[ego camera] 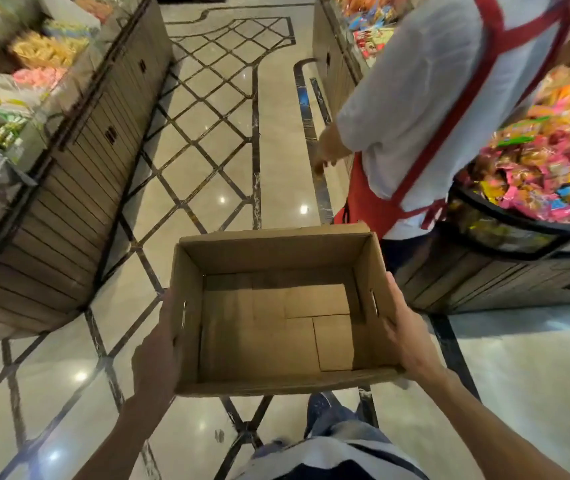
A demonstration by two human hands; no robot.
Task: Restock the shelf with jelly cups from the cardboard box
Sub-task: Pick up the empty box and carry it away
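Head view, items as I log them. Cardboard box (pixel 276 306): open-topped, nothing inside, carried above the tiled floor (pixel 228 140). Left hand (pixel 159 348): flat against the box's left wall. Right hand (pixel 405 327): flat against its right wall, fingers straight. Person in red apron (pixel 425 109): beyond the box, right. Snack bins (pixel 553 161): right of the box.
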